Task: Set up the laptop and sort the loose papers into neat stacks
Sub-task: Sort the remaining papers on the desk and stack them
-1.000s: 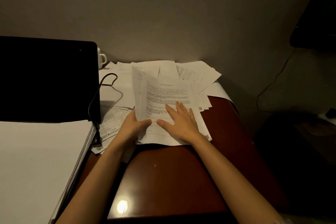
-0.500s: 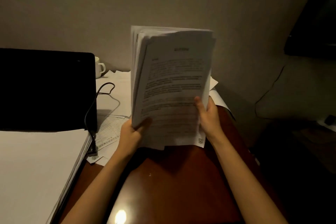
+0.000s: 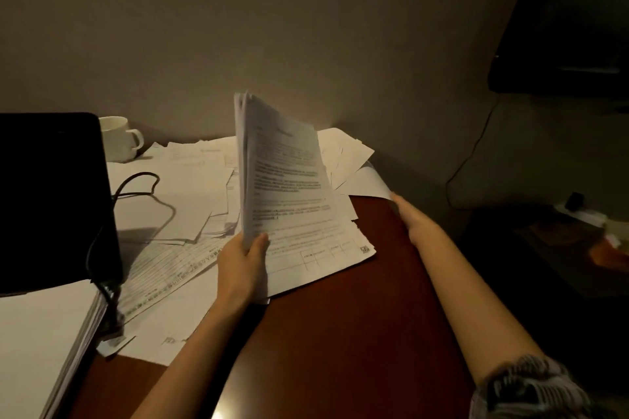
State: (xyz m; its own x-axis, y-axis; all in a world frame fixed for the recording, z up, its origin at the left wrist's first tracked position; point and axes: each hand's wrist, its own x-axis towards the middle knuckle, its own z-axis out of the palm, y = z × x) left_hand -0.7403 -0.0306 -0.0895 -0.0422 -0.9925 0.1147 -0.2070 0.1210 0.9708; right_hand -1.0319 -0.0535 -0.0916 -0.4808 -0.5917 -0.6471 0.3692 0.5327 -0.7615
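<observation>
My left hand (image 3: pixel 242 262) grips the lower left corner of a sheaf of printed papers (image 3: pixel 282 173) and holds it upright, tilted over the desk. My right hand (image 3: pixel 413 218) reaches to the desk's right edge with straight fingers, its fingertips touching the corner of a white sheet (image 3: pixel 366 182) that overhangs there. Loose papers (image 3: pixel 183 187) lie scattered across the back of the desk, and a printed form (image 3: pixel 316 255) lies flat under the held sheaf. The laptop (image 3: pixel 51 201) stands open at the left, its screen dark.
A white mug (image 3: pixel 119 138) stands behind the laptop near the wall. A black cable (image 3: pixel 136 194) loops over the papers from the laptop's side. A thick white paper stack (image 3: pixel 41 340) sits at the near left. Bare dark red desk top (image 3: pixel 340 333) lies in front.
My right hand has let go of the sheaf and reached out to the right edge of the desk. The left hand alone now holds the sheaf, lower and tilted.
</observation>
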